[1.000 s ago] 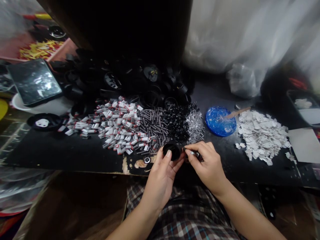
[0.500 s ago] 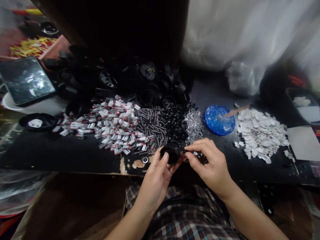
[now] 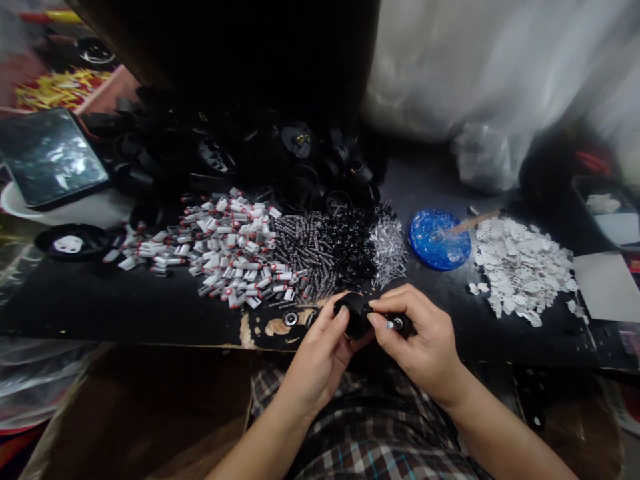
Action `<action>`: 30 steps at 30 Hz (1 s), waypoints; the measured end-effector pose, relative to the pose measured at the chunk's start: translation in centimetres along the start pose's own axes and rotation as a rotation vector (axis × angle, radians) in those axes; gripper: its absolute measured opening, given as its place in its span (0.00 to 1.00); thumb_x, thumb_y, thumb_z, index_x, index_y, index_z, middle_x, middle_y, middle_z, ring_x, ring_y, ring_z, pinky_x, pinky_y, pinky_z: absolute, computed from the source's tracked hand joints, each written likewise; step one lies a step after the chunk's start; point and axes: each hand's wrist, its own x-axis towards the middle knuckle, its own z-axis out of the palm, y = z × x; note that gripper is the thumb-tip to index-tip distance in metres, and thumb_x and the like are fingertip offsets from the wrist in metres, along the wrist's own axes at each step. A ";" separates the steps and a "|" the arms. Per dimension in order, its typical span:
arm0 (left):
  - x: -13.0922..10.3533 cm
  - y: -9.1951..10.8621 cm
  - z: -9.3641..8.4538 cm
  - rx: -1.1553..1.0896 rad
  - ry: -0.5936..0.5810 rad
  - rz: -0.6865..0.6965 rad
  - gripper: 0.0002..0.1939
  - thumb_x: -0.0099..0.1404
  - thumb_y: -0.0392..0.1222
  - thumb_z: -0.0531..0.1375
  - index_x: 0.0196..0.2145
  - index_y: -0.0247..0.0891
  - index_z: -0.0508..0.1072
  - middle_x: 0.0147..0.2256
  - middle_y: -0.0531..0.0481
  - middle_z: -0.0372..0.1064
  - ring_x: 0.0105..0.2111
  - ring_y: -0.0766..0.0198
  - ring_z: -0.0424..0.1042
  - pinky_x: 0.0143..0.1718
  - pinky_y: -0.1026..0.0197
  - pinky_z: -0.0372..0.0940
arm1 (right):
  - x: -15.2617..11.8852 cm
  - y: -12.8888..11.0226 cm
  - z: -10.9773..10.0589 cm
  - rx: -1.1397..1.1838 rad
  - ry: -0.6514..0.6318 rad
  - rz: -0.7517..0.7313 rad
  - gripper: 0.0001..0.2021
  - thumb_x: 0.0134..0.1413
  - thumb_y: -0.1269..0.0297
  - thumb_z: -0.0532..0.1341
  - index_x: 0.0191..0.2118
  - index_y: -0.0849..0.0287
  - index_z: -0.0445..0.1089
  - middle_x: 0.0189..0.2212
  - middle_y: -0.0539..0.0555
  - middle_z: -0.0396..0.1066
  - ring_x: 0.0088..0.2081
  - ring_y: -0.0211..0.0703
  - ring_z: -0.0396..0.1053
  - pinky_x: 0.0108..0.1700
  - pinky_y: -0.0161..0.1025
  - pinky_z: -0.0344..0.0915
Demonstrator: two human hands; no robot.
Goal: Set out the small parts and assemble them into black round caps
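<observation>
My left hand [image 3: 324,343] is closed round a black round plastic housing [image 3: 356,313], its thumb over the rim, just past the table's front edge. My right hand [image 3: 420,333] meets the housing's right side with thumb and forefinger pinched together; what lies between these fingertips is too small to make out. A black cylindrical piece with a shiny metal end [image 3: 399,324] shows under the right fingers, apparently kept in that hand. Beyond the hands lie heaps of small black clips [image 3: 346,247], dark springs [image 3: 305,257] and silvery metal pins [image 3: 389,247].
White-grey parts with red rings [image 3: 240,253] are piled left. A blue lid of clear grease [image 3: 435,223] holds a wooden stick [image 3: 475,222], beside thin white plates [image 3: 525,267]. More black housings [image 3: 300,187] lie behind. A dark-screened tablet [image 3: 55,160] leans at left.
My left hand and the housing have shifted slightly right and down, with the housing turned a little. My right fingertips have come against its side. The heaps look the same.
</observation>
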 end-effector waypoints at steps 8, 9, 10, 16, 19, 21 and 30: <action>-0.2 -0.2 -0.1 -0.088 -0.065 -0.031 0.09 0.64 0.43 0.64 0.43 0.45 0.78 0.43 0.53 0.74 0.44 0.65 0.72 0.46 0.63 0.71 | 0.1 0.0 0.1 0.118 -0.029 0.014 0.06 0.58 0.72 0.63 0.41 0.56 0.71 0.34 0.50 0.73 0.36 0.37 0.71 0.40 0.36 0.67; -0.2 -0.3 0.0 -0.093 -0.074 -0.040 0.09 0.64 0.44 0.64 0.43 0.46 0.78 0.44 0.53 0.74 0.44 0.65 0.72 0.46 0.63 0.71 | 0.0 -0.1 0.3 0.117 0.004 0.022 0.06 0.58 0.73 0.63 0.40 0.56 0.71 0.34 0.49 0.73 0.36 0.37 0.71 0.40 0.35 0.67; -0.1 -0.4 0.0 -0.095 -0.082 -0.045 0.09 0.64 0.44 0.64 0.43 0.46 0.78 0.44 0.53 0.74 0.45 0.65 0.72 0.45 0.64 0.71 | -0.1 -0.2 0.5 0.115 0.046 0.031 0.06 0.58 0.73 0.63 0.40 0.56 0.71 0.34 0.49 0.72 0.36 0.37 0.70 0.40 0.34 0.67; 0.1 -0.1 -0.2 -0.110 -0.107 -0.085 0.11 0.61 0.45 0.67 0.42 0.45 0.79 0.40 0.54 0.74 0.40 0.69 0.73 0.42 0.71 0.69 | -0.4 -1.2 0.9 0.241 0.048 0.099 0.06 0.58 0.74 0.62 0.39 0.55 0.70 0.35 0.48 0.70 0.38 0.35 0.70 0.42 0.33 0.66; 0.1 0.6 -0.7 -0.005 -0.172 -0.091 0.10 0.60 0.46 0.68 0.40 0.44 0.80 0.36 0.52 0.74 0.34 0.68 0.73 0.36 0.69 0.71 | -0.1 -1.6 -0.2 0.291 -0.091 0.254 0.03 0.59 0.70 0.63 0.35 0.56 0.69 0.31 0.46 0.69 0.34 0.34 0.69 0.37 0.31 0.65; 0.2 1.1 -1.1 0.072 -0.193 -0.070 0.10 0.60 0.46 0.68 0.38 0.42 0.80 0.34 0.52 0.73 0.31 0.68 0.72 0.33 0.69 0.71 | 0.1 -1.6 -0.9 0.257 -0.148 0.314 0.03 0.58 0.69 0.64 0.34 0.56 0.69 0.30 0.45 0.69 0.33 0.33 0.69 0.36 0.30 0.64; 0.4 1.3 -1.0 0.108 -0.111 -0.038 0.12 0.58 0.45 0.69 0.40 0.42 0.79 0.34 0.52 0.74 0.33 0.69 0.73 0.36 0.72 0.68 | 0.0 -1.7 -1.2 -0.253 -0.110 -0.093 0.04 0.59 0.74 0.62 0.39 0.60 0.72 0.36 0.51 0.74 0.37 0.39 0.70 0.40 0.41 0.57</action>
